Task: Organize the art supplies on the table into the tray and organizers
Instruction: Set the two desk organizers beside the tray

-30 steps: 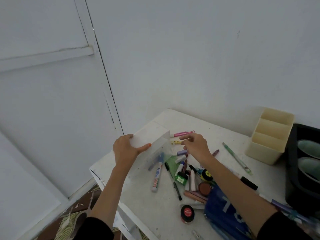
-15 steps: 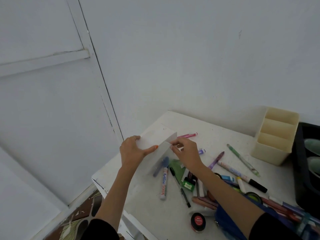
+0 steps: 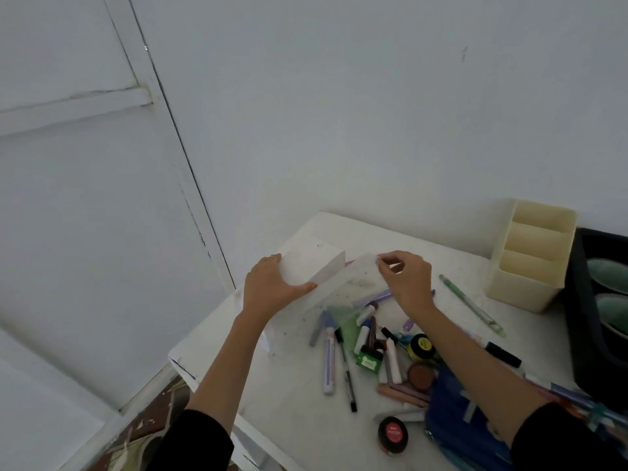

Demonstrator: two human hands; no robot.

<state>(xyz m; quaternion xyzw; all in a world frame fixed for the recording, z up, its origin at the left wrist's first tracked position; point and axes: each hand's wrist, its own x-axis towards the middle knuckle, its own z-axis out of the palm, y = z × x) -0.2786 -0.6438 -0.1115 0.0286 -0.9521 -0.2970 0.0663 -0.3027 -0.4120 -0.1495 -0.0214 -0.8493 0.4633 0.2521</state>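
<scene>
1. A person is leaning over a white table (image 3: 217, 338), working with both bare hands on a translucent white case (image 3: 306, 263) at the table's far left corner.
2. The left hand (image 3: 272, 290) is gripping the case's left end. Its fingers are wrapping over the far edge and its thumb is lying across the near face.
3. The right hand (image 3: 409, 283) is pinching the top corner of the case's clear front panel between thumb and forefinger. The other fingers are curling loosely and holding nothing.
4. The case is tilting toward the person. It is unclear whether its lower edge is resting on the table, or whether the pinched panel is a lid or a wall.
5. A pile of markers (image 3: 363, 334), pens and small jars is lying loose just beside the case. A green pencil (image 3: 472, 305) is lying apart from the pile, nearer a cream organizer (image 3: 523, 283).
6. The cream organizer is standing by the wall with three empty compartments. A black tray (image 3: 582, 300) is sitting at the right edge, just beside it.
7. The step in hand appears to be opening or positioning the case, and nothing looks sorted yet.
8. Doing this well likely means bracing the case with the left hand while easing the panel open from its corner. The case should then be set flat with its opening facing up, clear of the pile.
9. A sudden pull is risking a flexing panel that could knock nearby markers off the table.
</scene>
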